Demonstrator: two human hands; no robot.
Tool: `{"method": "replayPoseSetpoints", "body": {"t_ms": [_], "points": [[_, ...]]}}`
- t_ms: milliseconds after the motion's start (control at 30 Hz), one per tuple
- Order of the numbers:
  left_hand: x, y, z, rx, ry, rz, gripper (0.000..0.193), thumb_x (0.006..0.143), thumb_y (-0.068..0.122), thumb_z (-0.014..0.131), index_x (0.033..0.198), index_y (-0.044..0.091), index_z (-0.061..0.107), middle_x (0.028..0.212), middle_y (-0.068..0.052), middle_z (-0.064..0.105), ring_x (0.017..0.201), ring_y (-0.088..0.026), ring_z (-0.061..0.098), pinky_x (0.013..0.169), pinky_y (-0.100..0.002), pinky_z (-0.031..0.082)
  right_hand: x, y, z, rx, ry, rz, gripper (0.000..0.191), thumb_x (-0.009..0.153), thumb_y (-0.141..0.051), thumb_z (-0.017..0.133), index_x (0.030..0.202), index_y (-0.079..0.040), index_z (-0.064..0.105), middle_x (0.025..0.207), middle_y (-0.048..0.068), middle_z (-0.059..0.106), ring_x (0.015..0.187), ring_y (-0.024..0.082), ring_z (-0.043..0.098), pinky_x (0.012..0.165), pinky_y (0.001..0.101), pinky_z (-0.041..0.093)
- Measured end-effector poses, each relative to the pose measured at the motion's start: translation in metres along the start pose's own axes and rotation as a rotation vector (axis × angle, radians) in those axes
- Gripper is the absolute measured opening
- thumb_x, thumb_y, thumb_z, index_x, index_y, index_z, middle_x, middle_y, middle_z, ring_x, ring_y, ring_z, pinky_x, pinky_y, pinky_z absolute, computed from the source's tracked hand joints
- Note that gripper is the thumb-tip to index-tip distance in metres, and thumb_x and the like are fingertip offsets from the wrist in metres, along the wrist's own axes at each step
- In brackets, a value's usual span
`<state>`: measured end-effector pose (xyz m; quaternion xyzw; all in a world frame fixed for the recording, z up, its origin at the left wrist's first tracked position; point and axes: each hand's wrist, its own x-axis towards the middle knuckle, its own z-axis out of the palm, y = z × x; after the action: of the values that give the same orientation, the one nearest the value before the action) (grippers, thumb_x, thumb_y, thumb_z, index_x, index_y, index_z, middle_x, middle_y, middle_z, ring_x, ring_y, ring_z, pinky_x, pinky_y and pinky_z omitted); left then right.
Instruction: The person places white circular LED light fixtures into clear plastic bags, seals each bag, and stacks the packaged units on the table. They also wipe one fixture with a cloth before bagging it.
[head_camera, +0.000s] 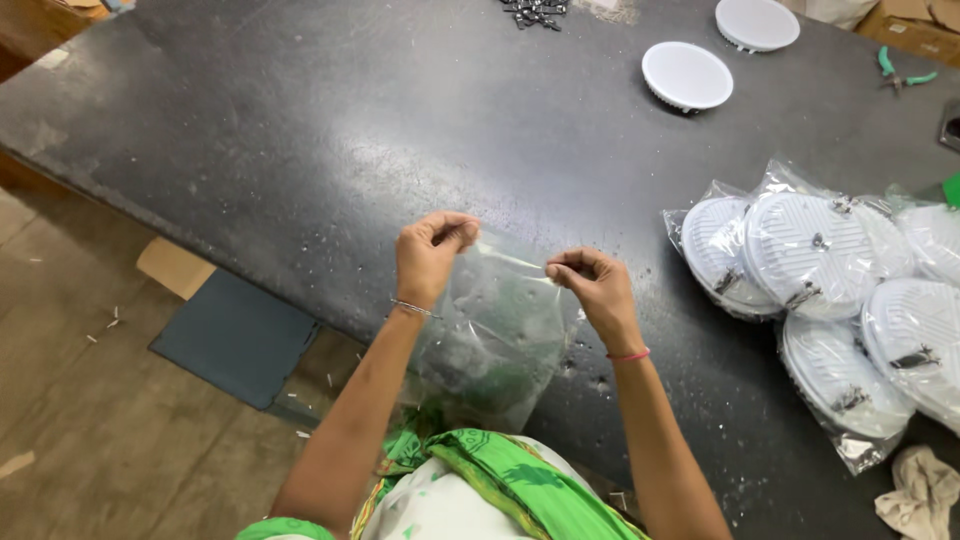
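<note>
Hands, left (432, 252) and right (590, 283), are pinching open a clear plastic bag (495, 335); bagged white round lights (820, 290) are lying at three o'clock.

This is looking like a small assembly and packing workshop: a scuffed dark worktable (300, 130) is carrying a heap of round white light fittings sealed in clear bags (830, 290), two unbagged white fittings (687, 75) are lying further back beside green-handled pliers (900, 75) and a pile of small metal clips (535, 12), while cardboard scraps (175, 267) are littering the bare floor
</note>
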<state>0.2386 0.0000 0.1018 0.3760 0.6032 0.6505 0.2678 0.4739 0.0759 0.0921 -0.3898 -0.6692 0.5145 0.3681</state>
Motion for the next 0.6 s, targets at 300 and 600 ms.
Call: {"method": "replayPoseSetpoints", "body": {"t_ms": [300,600], "points": [[0.042,-0.032,0.025,0.394,0.129,0.100,0.035,0.104,0.033,0.065,0.082,0.006,0.070,0.060,-0.008,0.062,0.054,-0.016,0.058,0.055,-0.032,0.045,0.057,0.037,0.024,-0.130,0.159,-0.032,0.024,0.104,-0.017,0.060,0.096,-0.003,0.078,0.070,0.001,0.061,0.065,0.007,0.049,0.058,0.0237,0.041],[0.050,-0.107,-0.034,0.444,0.250,-0.059,0.029,0.102,0.034,0.065,0.092,0.008,0.073,0.064,-0.007,0.066,0.054,-0.016,0.064,0.055,-0.032,0.047,0.192,0.101,-0.043,0.327,-0.094,0.313,0.027,0.101,-0.029,0.051,0.108,-0.008,0.065,0.095,0.007,0.072,0.078,0.017,0.071,0.069,0.0288,0.058]]}}
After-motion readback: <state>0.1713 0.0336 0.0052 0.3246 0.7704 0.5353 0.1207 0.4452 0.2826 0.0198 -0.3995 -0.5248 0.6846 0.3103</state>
